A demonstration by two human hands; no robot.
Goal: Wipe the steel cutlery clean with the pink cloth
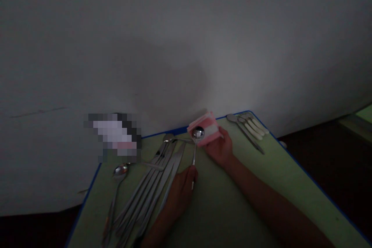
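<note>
My left hand (pixel 183 183) is closed around the handle of a shiny metal spoon (pixel 198 133), its bowl pointing away from me. Behind that bowl, my right hand (pixel 220 148) grips a folded pink and white cloth (pixel 213 128), which may be paper. The spoon's bowl overlaps the cloth in view; whether they touch, I cannot tell. To the left of my left hand lie several long metal knives (pixel 151 186) in a loose bundle. One more spoon (pixel 168 138) rests at their far end, its handle running toward the cloth.
The pale green table (pixel 232 201) has a blue edge and stands against a grey wall (pixel 186 38). At left lies a long spoon (pixel 120 171), near a blurred-out object (pixel 116 135). White-handled forks (pixel 252 128) and a dark metal spoon (pixel 245 133) lie at the far right corner.
</note>
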